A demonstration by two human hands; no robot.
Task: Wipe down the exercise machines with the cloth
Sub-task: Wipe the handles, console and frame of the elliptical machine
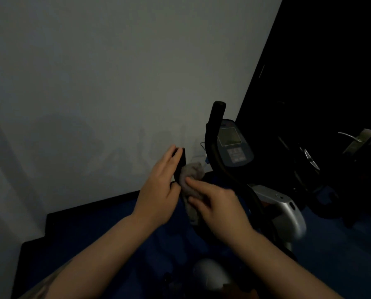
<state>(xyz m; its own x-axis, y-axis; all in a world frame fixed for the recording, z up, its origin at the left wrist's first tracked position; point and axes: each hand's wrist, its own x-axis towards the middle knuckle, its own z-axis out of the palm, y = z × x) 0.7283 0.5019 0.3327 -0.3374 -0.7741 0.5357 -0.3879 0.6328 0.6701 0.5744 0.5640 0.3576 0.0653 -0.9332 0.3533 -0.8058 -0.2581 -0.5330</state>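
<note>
An exercise bike stands in a dim corner, with a console (234,144) between two black handlebars. My left hand (161,190) lies against the left handlebar grip (180,162), fingers straight along its left side. A grey cloth (191,175) is wrapped on the right side of that grip and hangs down below it. My right hand (219,206) pinches the cloth against the grip with curled fingers. The right handlebar (215,121) rises free beside the console.
A pale wall fills the left and top. A dark door with a metal lever handle (352,138) is at the right. The bike's silver body (286,210) and its seat (210,275) sit over a blue floor with a black skirting (83,212).
</note>
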